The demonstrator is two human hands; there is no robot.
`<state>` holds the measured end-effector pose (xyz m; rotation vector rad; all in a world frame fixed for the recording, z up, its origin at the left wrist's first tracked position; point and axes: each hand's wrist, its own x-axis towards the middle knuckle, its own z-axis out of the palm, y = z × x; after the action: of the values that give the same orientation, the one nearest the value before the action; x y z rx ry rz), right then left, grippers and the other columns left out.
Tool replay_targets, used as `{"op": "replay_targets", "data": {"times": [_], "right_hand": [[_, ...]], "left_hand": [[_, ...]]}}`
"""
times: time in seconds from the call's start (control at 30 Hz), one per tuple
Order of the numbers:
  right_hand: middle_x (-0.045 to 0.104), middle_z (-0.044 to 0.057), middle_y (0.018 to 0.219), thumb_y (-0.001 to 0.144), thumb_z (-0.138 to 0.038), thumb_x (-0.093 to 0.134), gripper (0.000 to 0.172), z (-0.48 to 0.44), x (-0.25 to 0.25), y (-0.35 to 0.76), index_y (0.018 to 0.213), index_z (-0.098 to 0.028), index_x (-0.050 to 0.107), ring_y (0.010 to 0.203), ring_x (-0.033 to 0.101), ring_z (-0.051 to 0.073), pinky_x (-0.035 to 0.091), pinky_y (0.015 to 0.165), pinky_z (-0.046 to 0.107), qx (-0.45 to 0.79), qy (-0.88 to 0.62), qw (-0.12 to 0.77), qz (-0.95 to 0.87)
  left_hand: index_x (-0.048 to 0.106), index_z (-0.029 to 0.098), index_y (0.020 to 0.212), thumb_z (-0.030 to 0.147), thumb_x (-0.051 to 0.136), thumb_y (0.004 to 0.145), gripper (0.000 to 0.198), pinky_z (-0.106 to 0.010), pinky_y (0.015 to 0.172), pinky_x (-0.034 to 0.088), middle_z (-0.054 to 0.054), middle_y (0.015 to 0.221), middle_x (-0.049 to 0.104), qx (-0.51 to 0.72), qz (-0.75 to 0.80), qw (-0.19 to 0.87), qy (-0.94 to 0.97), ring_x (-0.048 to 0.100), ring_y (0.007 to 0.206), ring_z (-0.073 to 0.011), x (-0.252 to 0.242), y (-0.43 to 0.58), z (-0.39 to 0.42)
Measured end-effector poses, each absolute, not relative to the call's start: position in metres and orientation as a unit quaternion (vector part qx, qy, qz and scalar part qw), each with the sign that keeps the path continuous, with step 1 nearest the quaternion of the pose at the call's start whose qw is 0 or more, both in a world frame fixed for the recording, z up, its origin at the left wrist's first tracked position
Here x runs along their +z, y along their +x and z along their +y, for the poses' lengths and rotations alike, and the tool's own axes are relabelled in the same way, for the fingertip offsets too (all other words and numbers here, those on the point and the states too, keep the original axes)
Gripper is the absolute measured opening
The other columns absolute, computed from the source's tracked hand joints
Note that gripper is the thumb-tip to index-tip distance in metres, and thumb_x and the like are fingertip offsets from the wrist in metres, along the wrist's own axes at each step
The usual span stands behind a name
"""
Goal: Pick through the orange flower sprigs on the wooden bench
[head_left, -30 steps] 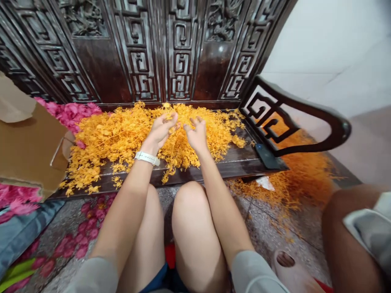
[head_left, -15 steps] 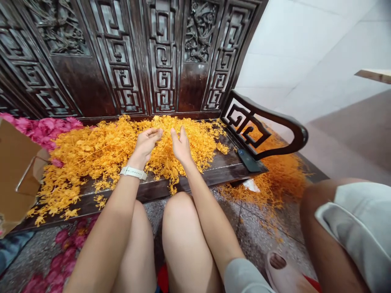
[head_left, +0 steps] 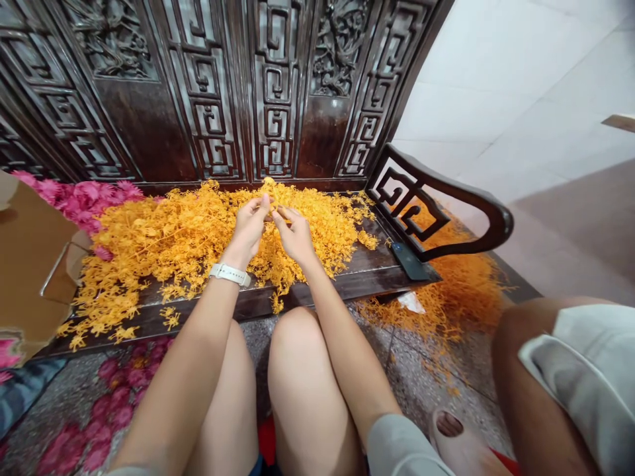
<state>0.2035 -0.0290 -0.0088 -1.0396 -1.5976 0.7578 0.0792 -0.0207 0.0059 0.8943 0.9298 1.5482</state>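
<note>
Both hands meet above a wide heap of yellow artificial flowers [head_left: 153, 231] spread over a dark wooden bench. My left hand [head_left: 249, 228], with a pale watch [head_left: 229, 274] on its wrist, has its thumb and fingers pinched together. A small yellow flower [head_left: 268, 183] stands up just past its thumb tip and seems to be in the grip. From the right, my right hand [head_left: 296, 235] brings its closed fingertips against the same spot. The stem between the fingers is mostly hidden and blends into the yellow behind.
A cardboard box [head_left: 30, 244] and pink flowers [head_left: 84, 198] are at the left. The bench armrest [head_left: 461, 192] rises at the right, with a phone [head_left: 407, 260] beside it. Orange strands [head_left: 461, 291] and more pink flowers [head_left: 112, 410] lie on the floor. Another person's knee [head_left: 526, 344] is close at right.
My hands were apart with fingers extended; they have come together, fingertips closing at one point around a yellow flower. The whole view has shifted slightly.
</note>
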Motion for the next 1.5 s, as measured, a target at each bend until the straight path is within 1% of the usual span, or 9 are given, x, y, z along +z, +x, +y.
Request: {"op": "replay_targets", "data": {"times": [0.1, 0.37, 0.43, 0.57, 0.87, 0.97, 1.17, 1.33, 1.5], "right_hand": [[0.069, 0.013, 0.149, 0.101, -0.066, 0.061, 0.055, -0.027, -0.012, 0.203, 0.135, -0.026, 0.077, 0.141, 0.064, 0.030, 0.052, 0.121, 0.051, 0.329, -0.462, 0.510, -0.647], [0.065, 0.012, 0.155, 0.108, -0.048, 0.052, 0.039, -0.027, -0.007, 0.211, 0.119, -0.026, 0.083, 0.159, 0.049, 0.027, 0.037, 0.135, 0.053, 0.267, -0.473, 0.539, -0.644], [0.066, 0.011, 0.156, 0.108, -0.049, 0.053, 0.042, -0.029, -0.006, 0.214, 0.132, -0.028, 0.079, 0.158, 0.051, 0.026, 0.036, 0.136, 0.052, 0.290, -0.455, 0.553, -0.635], [0.056, 0.014, 0.167, 0.105, -0.052, 0.059, 0.060, -0.030, -0.009, 0.221, 0.157, -0.023, 0.061, 0.161, 0.050, 0.028, 0.040, 0.134, 0.050, 0.354, -0.443, 0.569, -0.596], [0.077, 0.012, 0.128, 0.097, -0.021, 0.067, 0.021, -0.021, -0.017, 0.275, 0.114, -0.019, 0.078, 0.108, 0.079, 0.021, 0.064, 0.107, 0.041, 0.277, -0.472, 0.665, -0.507], [0.071, 0.014, 0.135, 0.091, -0.022, 0.076, 0.020, -0.021, -0.018, 0.291, 0.111, -0.018, 0.079, 0.104, 0.079, 0.022, 0.065, 0.103, 0.041, 0.237, -0.500, 0.666, -0.501], [0.075, 0.013, 0.135, 0.107, -0.036, 0.058, 0.033, -0.023, -0.023, 0.286, 0.134, -0.022, 0.071, 0.136, 0.068, 0.027, 0.051, 0.123, 0.050, 0.310, -0.476, 0.584, -0.580], [0.072, 0.007, 0.104, 0.106, -0.070, 0.051, 0.050, -0.029, -0.024, 0.254, 0.114, -0.023, 0.067, 0.100, 0.070, 0.021, 0.059, 0.096, 0.040, 0.408, -0.353, 0.525, -0.658], [0.058, -0.002, 0.079, 0.108, -0.048, 0.059, 0.026, -0.033, -0.014, 0.229, 0.110, -0.023, 0.064, 0.074, 0.057, 0.016, 0.049, 0.078, 0.033, 0.344, -0.354, 0.520, -0.698]], "left_hand": [[0.076, 0.017, 0.088, 0.037, 0.086, 0.093, 0.023, -0.022, 0.072, 0.050, -0.006, 0.092, 0.073, 0.659, 0.387, 0.531, 0.366, 0.062, 0.078, -0.0120, 0.007, 0.087, -0.022], [0.076, 0.018, 0.095, 0.027, 0.070, 0.104, 0.014, -0.025, 0.075, 0.053, -0.008, 0.099, 0.074, 0.643, 0.309, 0.629, 0.309, 0.066, 0.083, -0.0137, 0.016, 0.109, -0.035], [0.076, 0.019, 0.099, 0.024, 0.077, 0.099, 0.005, -0.026, 0.074, 0.053, -0.008, 0.102, 0.075, 0.637, 0.315, 0.630, 0.314, 0.067, 0.085, -0.0144, 0.017, 0.111, -0.036], [0.077, 0.019, 0.101, 0.007, 0.085, 0.082, 0.024, -0.023, 0.067, 0.049, -0.005, 0.099, 0.074, 0.630, 0.327, 0.629, 0.317, 0.066, 0.081, -0.0122, 0.016, 0.110, -0.036], [0.078, 0.021, 0.095, 0.007, 0.087, 0.082, 0.021, -0.020, 0.059, 0.049, -0.002, 0.093, 0.078, 0.656, 0.316, 0.623, 0.286, 0.064, 0.070, -0.0095, 0.009, 0.101, -0.025], [0.079, 0.022, 0.096, 0.007, 0.087, 0.084, 0.021, -0.020, 0.058, 0.050, 0.001, 0.088, 0.076, 0.646, 0.307, 0.634, 0.294, 0.062, 0.066, -0.0081, 0.008, 0.102, -0.024], [0.080, 0.023, 0.099, 0.011, 0.087, 0.086, 0.019, -0.019, 0.058, 0.051, -0.001, 0.091, 0.077, 0.614, 0.306, 0.630, 0.365, 0.062, 0.067, -0.0083, 0.005, 0.111, -0.032], [0.078, 0.021, 0.098, 0.018, 0.094, 0.082, 0.023, -0.021, 0.075, 0.055, -0.005, 0.103, 0.078, 0.659, 0.291, 0.564, 0.404, 0.070, 0.089, -0.0125, 0.003, 0.109, -0.029], [0.076, 0.024, 0.105, 0.035, 0.092, 0.088, 0.026, -0.024, 0.086, 0.056, -0.007, 0.115, 0.076, 0.716, 0.322, 0.462, 0.413, 0.071, 0.106, -0.0161, 0.007, 0.093, -0.022]]}}
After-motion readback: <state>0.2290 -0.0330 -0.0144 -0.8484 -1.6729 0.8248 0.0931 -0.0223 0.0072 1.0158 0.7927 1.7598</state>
